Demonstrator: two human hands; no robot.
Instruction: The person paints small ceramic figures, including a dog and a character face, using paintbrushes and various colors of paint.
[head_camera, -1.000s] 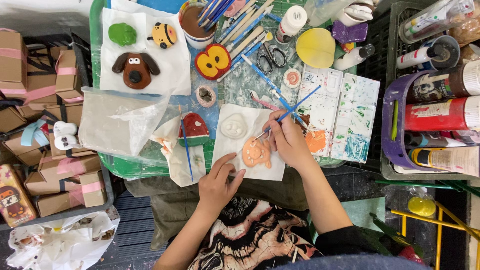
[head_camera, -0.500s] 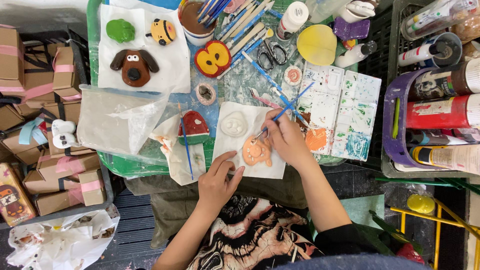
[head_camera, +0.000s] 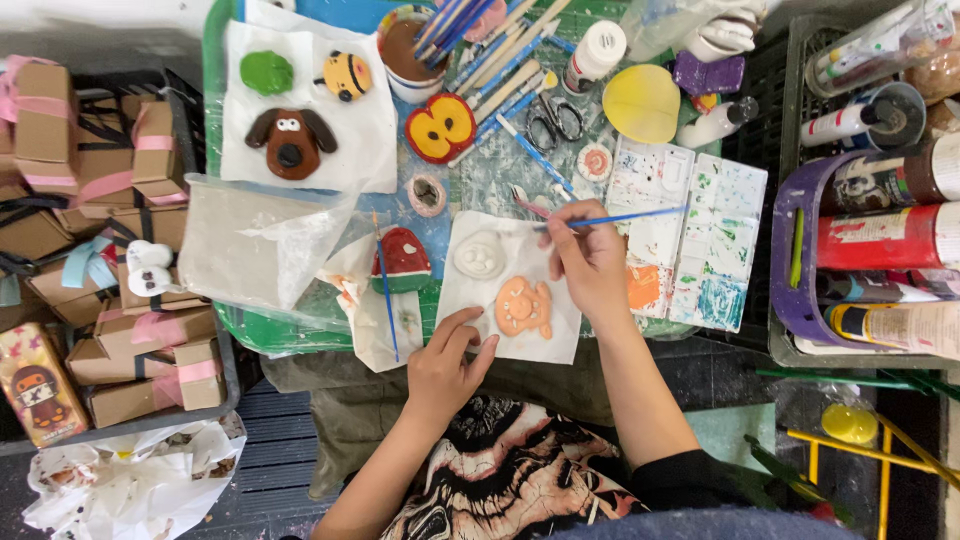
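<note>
My right hand (head_camera: 592, 262) grips a thin blue paintbrush (head_camera: 625, 216), its handle pointing right over the paint palette (head_camera: 690, 235). An orange-painted clay figure (head_camera: 524, 307) lies on a white paper sheet (head_camera: 470, 300), just left of that hand. An unpainted white clay piece (head_camera: 480, 255) sits above it on the same sheet. My left hand (head_camera: 445, 365) rests with its fingertips on the sheet's lower left edge, holding nothing.
A red watermelon-shaped piece (head_camera: 402, 262) and a loose brush (head_camera: 385, 290) lie left of the sheet. Painted dog (head_camera: 291, 142), green (head_camera: 266, 72) and bee (head_camera: 347, 75) figures sit on a cloth at upper left. A brush cup (head_camera: 410, 45), scissors (head_camera: 552, 120), boxes (head_camera: 90, 230) and paint bottles (head_camera: 880, 235) surround the table.
My right hand has tilted the paintbrush from a steep diagonal to nearly level. My left hand stays on the sheet's edge. The view has shifted a little.
</note>
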